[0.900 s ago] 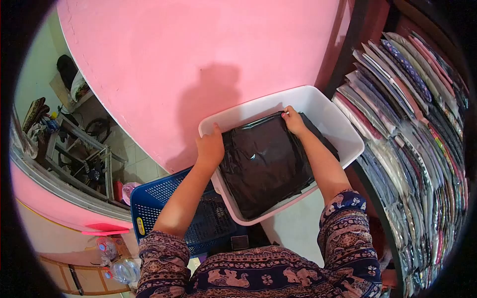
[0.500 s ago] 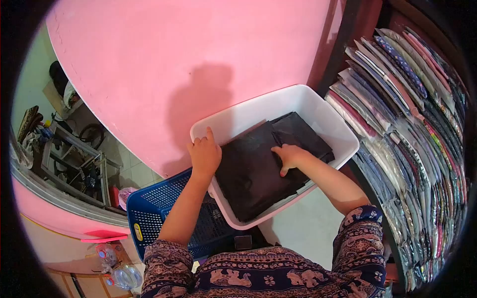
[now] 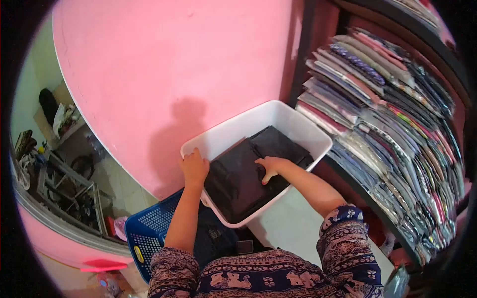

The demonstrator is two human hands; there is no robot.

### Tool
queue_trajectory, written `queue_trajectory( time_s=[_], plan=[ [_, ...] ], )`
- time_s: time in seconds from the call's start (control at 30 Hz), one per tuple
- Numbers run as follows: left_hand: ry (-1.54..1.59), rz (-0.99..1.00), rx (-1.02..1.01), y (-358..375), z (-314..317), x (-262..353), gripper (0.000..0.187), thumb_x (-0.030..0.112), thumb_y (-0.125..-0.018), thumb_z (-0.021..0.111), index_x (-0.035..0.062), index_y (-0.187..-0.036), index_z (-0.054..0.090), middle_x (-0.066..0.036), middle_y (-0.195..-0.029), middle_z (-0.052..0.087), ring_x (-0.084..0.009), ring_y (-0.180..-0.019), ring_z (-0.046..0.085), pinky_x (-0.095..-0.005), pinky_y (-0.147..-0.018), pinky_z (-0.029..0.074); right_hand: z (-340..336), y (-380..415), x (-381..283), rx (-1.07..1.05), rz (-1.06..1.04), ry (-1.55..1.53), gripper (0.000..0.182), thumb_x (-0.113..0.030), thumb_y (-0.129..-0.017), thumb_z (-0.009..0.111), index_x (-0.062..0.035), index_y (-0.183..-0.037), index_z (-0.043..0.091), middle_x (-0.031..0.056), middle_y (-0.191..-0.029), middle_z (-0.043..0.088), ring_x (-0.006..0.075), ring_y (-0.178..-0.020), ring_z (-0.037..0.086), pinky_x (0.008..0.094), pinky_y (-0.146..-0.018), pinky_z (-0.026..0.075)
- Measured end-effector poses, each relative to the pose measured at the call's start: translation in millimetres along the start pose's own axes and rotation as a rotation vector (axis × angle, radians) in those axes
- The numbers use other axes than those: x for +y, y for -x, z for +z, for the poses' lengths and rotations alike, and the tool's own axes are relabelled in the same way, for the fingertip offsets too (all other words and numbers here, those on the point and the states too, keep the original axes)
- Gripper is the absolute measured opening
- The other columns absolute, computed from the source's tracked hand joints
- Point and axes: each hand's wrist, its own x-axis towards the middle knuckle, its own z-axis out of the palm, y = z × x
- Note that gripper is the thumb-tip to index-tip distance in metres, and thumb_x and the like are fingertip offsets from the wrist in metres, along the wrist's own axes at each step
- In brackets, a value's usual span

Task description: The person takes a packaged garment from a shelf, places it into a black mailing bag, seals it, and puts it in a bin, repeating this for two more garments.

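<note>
A white plastic tub (image 3: 318, 133) stands in front of me, tilted in view, near the pink wall. Flat black packets (image 3: 233, 198) lie stacked inside it, one overlapping another at the right. My left hand (image 3: 195, 168) is closed over the tub's left rim, its fingers curled. My right hand (image 3: 273, 167) reaches over the near side and rests on the black packets. Its thumb is spread away from the fingers, and some of the fingers are hidden behind the hand.
A blue perforated basket (image 3: 154, 226) with dark contents stands below the tub at left. On the right, a dark-framed shelf holds piles of clear-wrapped folded fabrics (image 3: 387, 129). A pink wall (image 3: 164, 54) rises behind. Metal frames (image 3: 69, 181) show through an opening at far left.
My view has turned toward the right, so more of the shelf shows and the tub sits further left in view. Both hands keep about the same places on the tub and packets.
</note>
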Motion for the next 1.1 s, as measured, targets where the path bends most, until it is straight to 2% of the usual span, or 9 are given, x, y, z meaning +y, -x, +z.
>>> queue_trajectory(
  time_s=[0.27,0.37,0.43,0.5,0.53,0.77,0.87,0.97,1.1],
  plan=[
    [0.576,0.328,0.456,41.8,-26.3,9.2,0.019,0.013,-0.079,0.062,0.0049,-0.096,0.064,-0.012,-0.091,0.065,-0.0309,-0.090,0.058,-0.0438,-0.083,0.040,97.7,161.5,-8.1,1.372,-0.106,-0.346,0.053,-0.027,-0.076,0.071,-0.0044,-0.119,0.051,0.0187,-0.119,0.053,0.0363,-0.110,0.053,0.0419,-0.093,0.042],
    [0.750,0.378,0.319,89.8,-52.6,33.7,0.019,0.014,-0.078,0.065,0.0051,-0.094,0.064,-0.011,-0.093,0.065,-0.0295,-0.091,0.058,-0.0412,-0.084,0.041,234.1,189.2,38.0,1.135,0.380,-0.398,0.057,-0.032,-0.077,0.070,-0.0047,-0.121,0.048,0.0209,-0.121,0.052,0.0385,-0.110,0.051,0.0426,-0.094,0.043],
    [0.838,0.452,0.194,115.3,-60.4,43.1,0.020,0.016,-0.077,0.066,0.0052,-0.094,0.066,-0.012,-0.092,0.066,-0.0302,-0.089,0.060,-0.0400,-0.082,0.043,349.3,206.3,65.2,0.473,0.721,-0.332,0.094,-0.046,-0.065,0.078,-0.0112,-0.139,0.032,0.0230,-0.138,0.039,0.0435,-0.116,0.048,0.0469,-0.096,0.043],
    [0.783,0.508,0.098,130.0,-60.9,41.8,0.023,0.020,-0.077,0.067,0.0057,-0.095,0.067,-0.011,-0.091,0.068,-0.0292,-0.088,0.062,-0.0390,-0.080,0.043,493.3,214.0,87.5,0.204,0.770,-0.322,0.112,-0.051,-0.058,0.081,-0.0198,-0.146,0.020,0.0216,-0.151,0.017,0.0490,-0.133,0.024,0.0639,-0.099,0.033],
    [0.839,0.441,0.062,132.1,-63.0,42.4,0.024,0.021,-0.077,0.067,0.0057,-0.095,0.068,-0.011,-0.090,0.069,-0.0283,-0.086,0.062,-0.0386,-0.081,0.043,465.7,254.9,38.9,0.084,0.865,-0.514,0.114,-0.050,-0.056,0.083,-0.0224,-0.146,0.019,0.0204,-0.152,0.014,0.0470,-0.135,0.020,0.0697,-0.096,0.030],
    [0.902,0.351,0.129,131.2,-38.9,41.0,0.024,0.013,-0.078,0.066,0.0017,-0.099,0.065,-0.015,-0.096,0.067,-0.0311,-0.093,0.061,-0.0399,-0.086,0.045,521.8,310.0,-26.3,0.479,0.543,-0.120,0.080,-0.041,-0.075,0.069,-0.0094,-0.140,0.035,0.0259,-0.143,0.032,0.0391,-0.136,0.026,0.0426,-0.106,0.034],
    [0.852,0.158,0.248,150.6,-48.8,64.3,0.034,0.010,-0.081,0.060,-0.0027,-0.112,0.057,-0.020,-0.116,0.057,-0.0337,-0.111,0.052,-0.0403,-0.097,0.038,492.9,343.2,-41.7,0.713,0.654,-0.563,0.072,-0.038,-0.077,0.069,-0.0108,-0.137,0.040,0.0262,-0.144,0.030,0.0418,-0.132,0.032,0.0426,-0.106,0.034],
    [0.746,0.305,0.446,193.2,-84.0,115.9,0.042,0.005,-0.081,0.055,-0.0017,-0.122,0.050,-0.022,-0.134,0.044,-0.0388,-0.127,0.036,-0.0477,-0.106,0.027,492.8,371.3,-29.4,0.859,0.687,-0.521,0.070,-0.036,-0.077,0.071,-0.0120,-0.135,0.042,0.0263,-0.143,0.031,0.0424,-0.127,0.038,0.0434,-0.104,0.036],
    [0.730,0.562,0.221,257.0,-71.5,195.5,0.057,0.011,-0.079,0.060,0.0013,-0.133,0.042,-0.023,-0.141,0.037,-0.0409,-0.134,0.027,-0.0487,-0.110,0.021,496.5,447.9,-0.4,0.865,0.732,-0.608,0.066,-0.034,-0.077,0.070,-0.0101,-0.133,0.044,0.0273,-0.142,0.032,0.0427,-0.127,0.039,0.0425,-0.104,0.037]
  ],
)
